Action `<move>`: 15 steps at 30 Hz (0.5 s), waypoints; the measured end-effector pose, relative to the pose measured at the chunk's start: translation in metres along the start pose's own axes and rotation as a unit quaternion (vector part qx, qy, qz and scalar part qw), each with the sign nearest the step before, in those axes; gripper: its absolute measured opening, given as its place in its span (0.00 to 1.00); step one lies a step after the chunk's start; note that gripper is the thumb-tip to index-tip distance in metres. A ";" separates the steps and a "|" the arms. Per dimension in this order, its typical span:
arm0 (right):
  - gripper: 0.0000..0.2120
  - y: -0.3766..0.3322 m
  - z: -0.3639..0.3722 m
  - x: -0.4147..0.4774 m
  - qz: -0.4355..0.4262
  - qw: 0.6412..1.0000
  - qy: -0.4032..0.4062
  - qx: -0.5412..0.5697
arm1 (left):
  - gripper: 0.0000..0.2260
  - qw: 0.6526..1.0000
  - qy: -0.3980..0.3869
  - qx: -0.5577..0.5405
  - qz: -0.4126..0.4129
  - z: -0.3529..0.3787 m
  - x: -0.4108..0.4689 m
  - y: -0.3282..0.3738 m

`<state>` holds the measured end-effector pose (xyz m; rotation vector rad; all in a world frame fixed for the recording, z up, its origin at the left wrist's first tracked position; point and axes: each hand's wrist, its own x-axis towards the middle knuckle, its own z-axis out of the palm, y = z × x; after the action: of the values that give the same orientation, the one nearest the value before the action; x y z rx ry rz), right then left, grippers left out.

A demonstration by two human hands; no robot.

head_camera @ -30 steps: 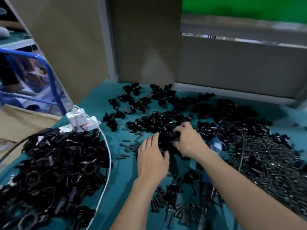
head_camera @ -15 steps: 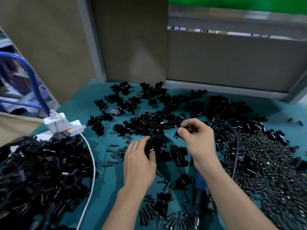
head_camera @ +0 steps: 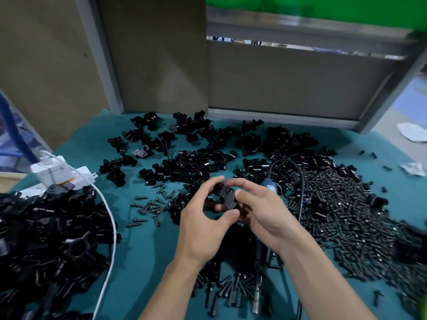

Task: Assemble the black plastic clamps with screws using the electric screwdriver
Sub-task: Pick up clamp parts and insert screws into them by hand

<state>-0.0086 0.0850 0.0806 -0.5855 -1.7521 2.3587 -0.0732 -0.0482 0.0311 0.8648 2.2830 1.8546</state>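
At my far left sits a big pile of black parts [head_camera: 53, 227], with a white power strip [head_camera: 57, 174] behind it. A few loose screws [head_camera: 147, 206] lie on the bench [head_camera: 138, 250] just left of my hands. My left hand [head_camera: 203, 225] has come up off the parts and met my right hand [head_camera: 265, 215]. Both now pinch one clamp [head_camera: 225, 196] between thumb and fingers, raised over the middle of the bench. I judge the picking is done and the halves are being fitted, so a screw comes next. The clamp's holed face tilts up toward me, and its long axis seems to slant from far left to near right. The screwdriver [head_camera: 258, 294] lies untouched below my wrists, and the screw heap [head_camera: 346, 204] is to the right.
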 end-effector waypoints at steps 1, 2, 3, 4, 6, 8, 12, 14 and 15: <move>0.13 0.001 0.002 -0.001 -0.001 1.000 0.014 -0.005 | 0.34 1.000 0.009 -0.006 -0.001 0.002 0.000 0.000; 0.13 0.004 0.004 -0.002 -0.004 1.000 0.026 -0.011 | 0.36 1.000 0.020 -0.010 0.002 0.004 0.000 0.000; 0.13 0.008 0.006 -0.004 -0.007 0.999 0.031 -0.019 | 0.39 0.999 0.029 -0.015 0.004 0.005 0.000 0.000; 0.14 0.011 0.008 -0.005 -0.010 0.999 0.033 -0.031 | 0.41 0.999 0.034 -0.020 0.005 0.006 0.001 0.001; 0.18 0.018 0.012 -0.007 -0.014 0.996 0.053 -0.064 | 0.43 0.999 0.031 -0.012 0.010 0.009 0.001 0.004; 0.18 0.023 0.012 -0.006 -0.034 0.984 0.111 -0.132 | 0.41 0.999 0.036 0.018 0.027 0.010 -0.001 0.005; 0.16 0.027 0.005 -0.006 -0.148 0.900 0.238 -0.335 | 0.32 0.999 0.047 0.008 -0.001 0.006 0.002 0.000; 0.15 0.028 0.002 -0.006 -0.191 0.850 0.231 -0.434 | 0.26 0.998 0.020 -0.010 -0.061 0.002 0.007 -0.004; 0.15 0.029 0.001 -0.005 -0.210 0.821 0.215 -0.486 | 0.23 0.996 -0.002 -0.018 -0.089 0.001 0.008 -0.006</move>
<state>-0.0012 0.0739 0.0547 -0.6554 -2.4055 0.8247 -0.0817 -0.0439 0.0271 0.6366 2.2353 1.8091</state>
